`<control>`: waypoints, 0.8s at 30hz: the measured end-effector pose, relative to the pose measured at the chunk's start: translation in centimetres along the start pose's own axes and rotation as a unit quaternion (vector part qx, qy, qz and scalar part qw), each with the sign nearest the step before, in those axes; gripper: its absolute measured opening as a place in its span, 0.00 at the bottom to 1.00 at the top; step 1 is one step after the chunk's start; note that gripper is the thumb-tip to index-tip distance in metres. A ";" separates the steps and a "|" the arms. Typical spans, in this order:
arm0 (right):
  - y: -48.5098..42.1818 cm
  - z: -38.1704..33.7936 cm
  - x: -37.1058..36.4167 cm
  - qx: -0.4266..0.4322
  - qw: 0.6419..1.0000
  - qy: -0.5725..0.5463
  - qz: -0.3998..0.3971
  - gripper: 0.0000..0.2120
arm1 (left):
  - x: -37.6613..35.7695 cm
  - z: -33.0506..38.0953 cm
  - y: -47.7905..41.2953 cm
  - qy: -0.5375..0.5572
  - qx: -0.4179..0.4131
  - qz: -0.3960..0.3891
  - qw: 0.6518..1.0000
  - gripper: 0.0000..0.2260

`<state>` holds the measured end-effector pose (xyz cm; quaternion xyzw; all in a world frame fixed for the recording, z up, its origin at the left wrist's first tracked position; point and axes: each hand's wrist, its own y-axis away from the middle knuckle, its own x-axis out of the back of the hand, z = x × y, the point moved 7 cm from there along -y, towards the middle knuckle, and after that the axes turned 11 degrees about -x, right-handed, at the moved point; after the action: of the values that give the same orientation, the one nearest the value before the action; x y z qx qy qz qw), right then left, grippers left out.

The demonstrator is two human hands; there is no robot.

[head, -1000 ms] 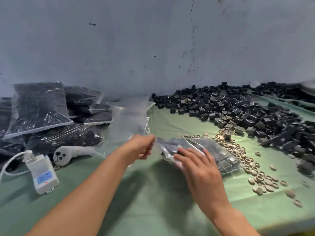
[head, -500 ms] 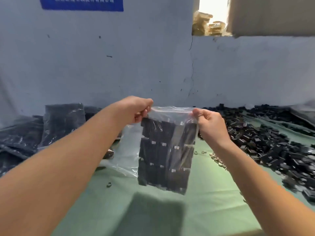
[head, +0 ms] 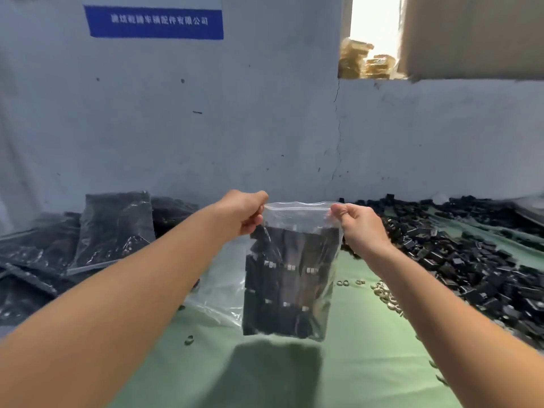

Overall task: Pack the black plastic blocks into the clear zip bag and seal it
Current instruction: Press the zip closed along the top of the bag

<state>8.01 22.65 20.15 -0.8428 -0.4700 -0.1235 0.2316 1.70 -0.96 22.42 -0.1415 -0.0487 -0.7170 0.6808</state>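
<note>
Head view: left hand (head: pixel 244 213) and right hand (head: pixel 357 223) pinch top corners of bag (head: pixel 294 278), hanging above table (head: pixel 368 378), blocks (head: pixel 291 290) inside. Sealing step likely; next, press zip strip shut along its length.

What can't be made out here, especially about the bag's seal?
All in the head view:
1. Seal of the clear zip bag: the strip is too thin and glary to tell if it is closed.
2. Fingertips of the left hand and right hand: hidden inside each grip at the top corners.
3. Count of black blocks inside: they overlap and the plastic glares.
4. Blue sign: lettering blurred.
5. Loose pile: cut off by the right edge.
</note>
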 end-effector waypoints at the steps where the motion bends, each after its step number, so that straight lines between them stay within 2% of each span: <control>1: -1.2 0.3 -0.6 -0.018 1.000 0.021 -0.014 0.16 | -0.6 -0.2 -0.6 0.001 0.005 0.004 1.000 0.09; 3: -3.4 0.4 -1.5 -0.035 0.997 0.058 -0.029 0.15 | -1.8 0.1 -1.6 0.018 0.009 0.011 1.000 0.06; 4: -4.5 -0.1 -1.2 -0.038 0.998 0.055 -0.013 0.15 | -2.3 0.9 -2.3 0.031 -0.003 0.018 0.999 0.06; 7: -6.0 -2.2 1.5 -0.039 0.998 -0.047 0.034 0.13 | -2.4 4.0 -4.2 0.072 -0.095 0.065 0.991 0.10; 9: -4.7 -2.2 2.9 -0.011 0.992 -0.124 0.021 0.12 | -2.5 4.6 -3.5 0.073 -0.165 0.072 0.981 0.12; 11: -2.0 0.2 2.8 0.011 0.986 -0.165 -0.006 0.11 | -3.2 2.0 -1.7 0.092 -0.199 0.055 0.974 0.12; 14: 2.1 7.9 -0.1 -0.040 0.985 -0.167 -0.032 0.11 | -5.6 -6.9 1.6 0.112 -0.136 0.017 0.984 0.13; 19: 9.0 20.6 -6.3 -0.182 0.969 -0.163 -0.039 0.15 | -9.3 -22.2 8.2 0.129 0.080 -0.003 0.988 0.13; 24: 10.0 23.0 -7.2 -0.201 0.964 -0.165 -0.052 0.12 | -9.2 -24.2 9.8 0.089 0.071 -0.015 0.993 0.11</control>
<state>12.51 24.50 -5.50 -0.8549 -0.5106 -0.0865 -0.0306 8.45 0.89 -4.36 -0.0275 -0.0408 -0.7317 0.6798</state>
